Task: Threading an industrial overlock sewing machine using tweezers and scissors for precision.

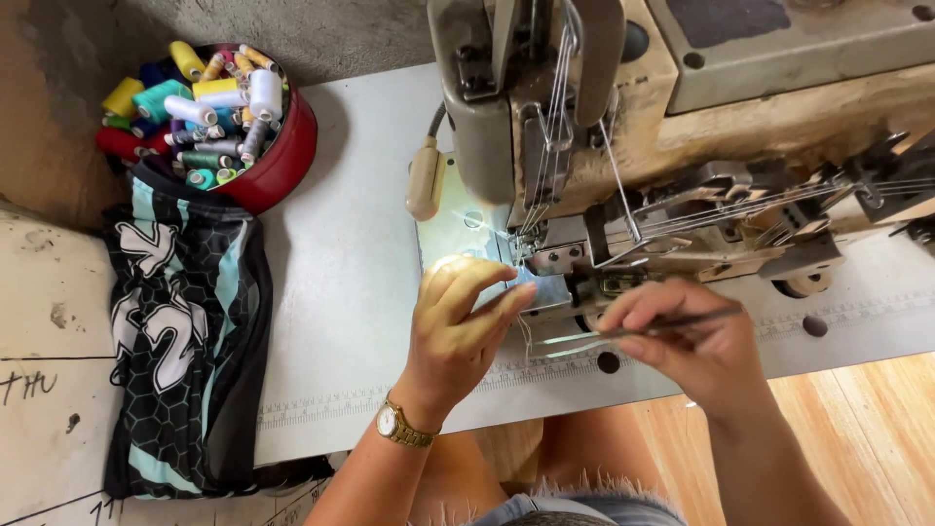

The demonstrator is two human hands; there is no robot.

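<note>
Grey bench (341, 253), bowl of thread spools (209, 117) at 10 o'clock. Left hand (463, 326) part curled, fingertips on thread (526, 336) under sewing machine (604, 146): light, limp, snaps easily. Right hand (696, 341) pinched shut on tweezers (643, 329): thin, stiff, slippery; best gripped mid-shaft.

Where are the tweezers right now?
In the head view, right of centre: the right hand pinches the tweezers, tips pointing left toward the left hand under the sewing machine.

White sewing table (351, 292) with machine (623, 127), thread bowl (278, 161), patterned garment (185, 331).
</note>
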